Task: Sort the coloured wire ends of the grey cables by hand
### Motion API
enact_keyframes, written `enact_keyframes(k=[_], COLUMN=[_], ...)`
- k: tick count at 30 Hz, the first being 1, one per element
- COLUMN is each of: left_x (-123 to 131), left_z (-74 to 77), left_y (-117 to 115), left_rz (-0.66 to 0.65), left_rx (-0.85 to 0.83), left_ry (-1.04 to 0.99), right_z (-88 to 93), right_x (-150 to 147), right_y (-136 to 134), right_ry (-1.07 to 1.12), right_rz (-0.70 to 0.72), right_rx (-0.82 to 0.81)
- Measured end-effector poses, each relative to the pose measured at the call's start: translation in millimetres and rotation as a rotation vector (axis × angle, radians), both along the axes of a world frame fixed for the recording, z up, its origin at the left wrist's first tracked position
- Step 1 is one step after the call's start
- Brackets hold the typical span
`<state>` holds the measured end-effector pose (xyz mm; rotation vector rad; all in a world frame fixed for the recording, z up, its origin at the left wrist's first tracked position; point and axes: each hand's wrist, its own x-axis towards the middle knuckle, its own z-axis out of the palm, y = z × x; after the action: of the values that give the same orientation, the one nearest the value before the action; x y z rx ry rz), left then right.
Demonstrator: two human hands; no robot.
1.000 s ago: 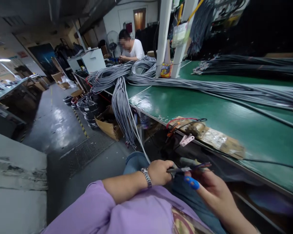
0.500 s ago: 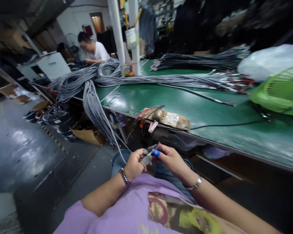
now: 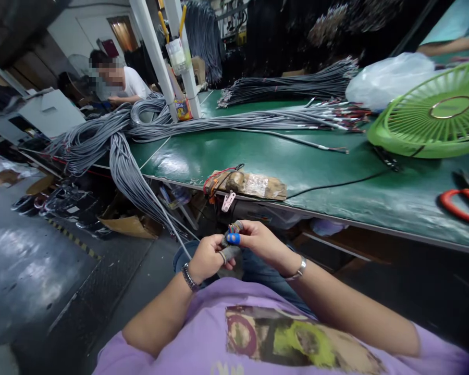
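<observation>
My left hand (image 3: 206, 259) is closed on the end part of a grey cable, in front of my lap. Against it, my right hand (image 3: 263, 245) pinches the thin coloured wires (image 3: 230, 228) at that cable's end between thumb and forefinger. A blue cover wraps my right thumb, and greyish covers sit on several other fingers. The fingers hide most of the cable end. Up to the left, a hanging bundle of grey cables (image 3: 135, 182) droops over the table edge towards my left hand.
On the green table (image 3: 195, 156) lie more grey cables (image 3: 258, 121), a wooden block with wires (image 3: 254, 183), a green fan (image 3: 433, 114), a plastic bag (image 3: 391, 80) and a red-handled tool (image 3: 463, 203). One person (image 3: 133, 83) sits at the far left; another's arm shows top right.
The view has turned right, so the scene sits further left and the red-handled tool shows fully. My hands stay together; their fingers have shifted slightly, and the coloured wire tips now show above my right thumb.
</observation>
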<state>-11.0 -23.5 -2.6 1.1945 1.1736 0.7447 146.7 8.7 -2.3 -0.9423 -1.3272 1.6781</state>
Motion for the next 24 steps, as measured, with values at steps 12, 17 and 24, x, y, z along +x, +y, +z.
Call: enact_keyframes(k=[12,17,24], left_x=[5.3,5.3,2.9], left_z=[-3.8,-13.0,-19.9], left_y=[8.1,10.9,13.5], left_rz=[0.128,0.250,0.507], left_rx=[0.127,0.148,-0.004], left_ry=[0.064,-0.056,-0.272], right_z=[-7.9,-13.6,-20.4], right_x=[-2.4,-4.0,-7.0], right_y=[15.3,15.5,7.9], right_ry=[0.017,-0.007,-0.003], right_rz=[-0.113,-0.137,-0.169], right_rx=[-0.061,-0.067,-0.060])
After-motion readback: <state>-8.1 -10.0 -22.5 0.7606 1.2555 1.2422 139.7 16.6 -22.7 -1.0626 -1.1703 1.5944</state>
